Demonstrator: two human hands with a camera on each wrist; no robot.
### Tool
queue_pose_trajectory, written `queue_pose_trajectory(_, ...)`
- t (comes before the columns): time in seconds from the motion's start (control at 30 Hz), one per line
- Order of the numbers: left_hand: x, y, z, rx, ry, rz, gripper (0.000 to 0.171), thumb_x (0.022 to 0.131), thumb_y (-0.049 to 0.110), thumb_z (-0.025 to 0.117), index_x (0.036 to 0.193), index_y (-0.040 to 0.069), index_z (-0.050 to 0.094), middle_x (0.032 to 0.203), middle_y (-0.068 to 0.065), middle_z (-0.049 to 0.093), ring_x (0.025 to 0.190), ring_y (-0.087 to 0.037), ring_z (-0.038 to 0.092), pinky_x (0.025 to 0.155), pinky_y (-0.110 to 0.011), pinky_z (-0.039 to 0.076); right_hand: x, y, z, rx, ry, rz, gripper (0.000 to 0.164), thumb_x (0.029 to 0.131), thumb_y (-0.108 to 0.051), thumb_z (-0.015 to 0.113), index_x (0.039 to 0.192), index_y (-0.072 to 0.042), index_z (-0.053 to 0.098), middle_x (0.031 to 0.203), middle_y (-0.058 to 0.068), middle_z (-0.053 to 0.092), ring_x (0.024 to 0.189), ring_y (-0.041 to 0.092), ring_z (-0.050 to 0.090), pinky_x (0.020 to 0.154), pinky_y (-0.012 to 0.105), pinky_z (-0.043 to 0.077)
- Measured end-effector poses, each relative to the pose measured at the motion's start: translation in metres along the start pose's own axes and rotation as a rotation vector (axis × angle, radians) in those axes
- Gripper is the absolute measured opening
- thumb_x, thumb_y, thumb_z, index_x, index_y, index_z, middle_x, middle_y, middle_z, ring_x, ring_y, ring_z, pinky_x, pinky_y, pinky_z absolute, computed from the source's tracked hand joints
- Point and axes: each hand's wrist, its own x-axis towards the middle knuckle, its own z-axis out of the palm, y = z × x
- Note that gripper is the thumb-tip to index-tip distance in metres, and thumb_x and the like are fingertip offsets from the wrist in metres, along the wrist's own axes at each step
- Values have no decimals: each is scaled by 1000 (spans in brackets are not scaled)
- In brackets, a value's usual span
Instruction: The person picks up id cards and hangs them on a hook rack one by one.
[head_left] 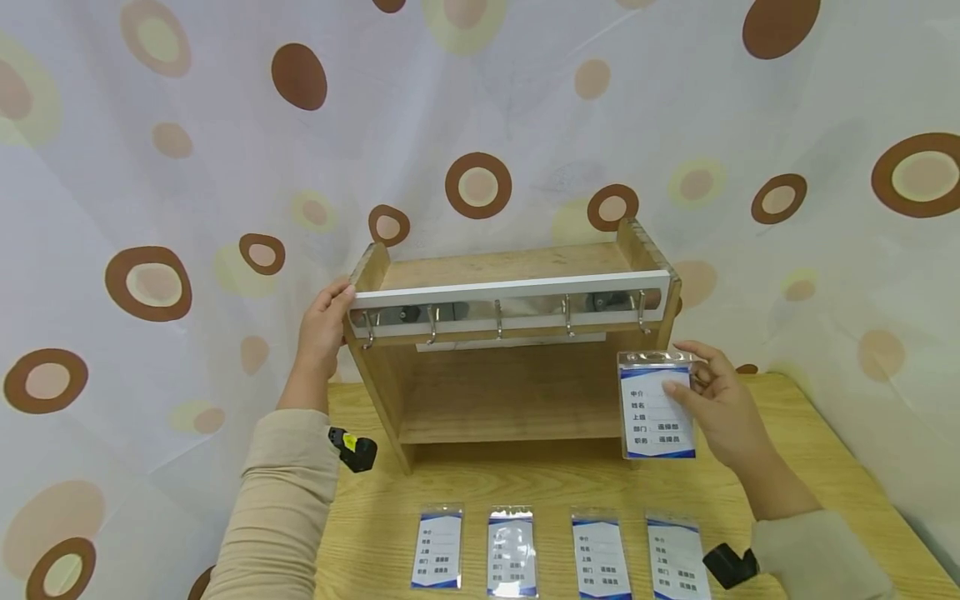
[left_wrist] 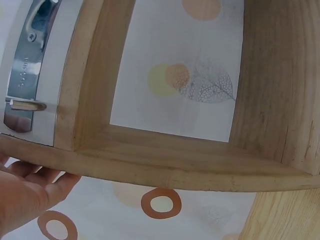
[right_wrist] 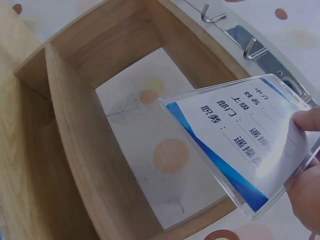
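Note:
My right hand (head_left: 722,408) pinches a badge in a clear plastic holder (head_left: 654,417) by its right edge, thumb on the printed face. The badge hangs upright in front of the right side of a wooden shelf (head_left: 510,392), below the rightmost hook (head_left: 641,312). A white strip with a shiny metal hook rail (head_left: 525,310) runs along the shelf's upper front. My left hand (head_left: 321,329) holds the shelf's upper left corner; in the left wrist view its fingers (left_wrist: 42,175) lie against the outer side of the wooden panel (left_wrist: 165,172).
On the wooden table (head_left: 480,483), several more badges lie in a row, including one at the left (head_left: 437,548) and one at the right (head_left: 677,557). A wall cover with brown and yellow circles (head_left: 480,100) hangs behind the shelf.

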Motion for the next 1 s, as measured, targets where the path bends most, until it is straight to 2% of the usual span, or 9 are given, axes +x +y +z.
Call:
queue_pose_trajectory(0.3, 0, 0, 5, 9, 73, -14, 49, 89, 34, 45, 130, 9, 39, 138, 3, 27, 124, -16, 23, 95, -38, 26, 13, -9, 4, 38, 29, -49, 37, 83, 7, 49, 116, -8, 43, 89, -1, 56, 72, 7, 53, 56, 18, 46)
queue_pose_trajectory(0.4, 0, 0, 6, 0, 82, -11, 49, 88, 34, 46, 130, 9, 39, 138, 3, 27, 125, -14, 21, 97, -36, 24, 17, -12, 5, 26, 43, -57, 35, 83, 6, 50, 113, -10, 45, 86, 0, 55, 69, 7, 52, 55, 17, 45)
queue_pose_trajectory(0.73, -2, 2, 6, -78, 83, -60, 48, 87, 28, 49, 130, 9, 40, 139, 2, 26, 123, -16, 24, 93, -38, 30, 28, -17, 7, 13, 65, -59, 28, 83, 5, 50, 109, -2, 43, 85, 0, 56, 70, 7, 53, 55, 17, 45)
queue_pose_trajectory(1.0, -4, 4, 10, -78, 98, -43, 46, 87, 27, 49, 128, 8, 41, 138, 1, 28, 124, -16, 23, 95, -37, 28, 30, -17, 7, 29, 81, -37, 23, 84, 4, 49, 105, -6, 47, 73, 2, 43, 64, 7, 47, 52, 14, 41)
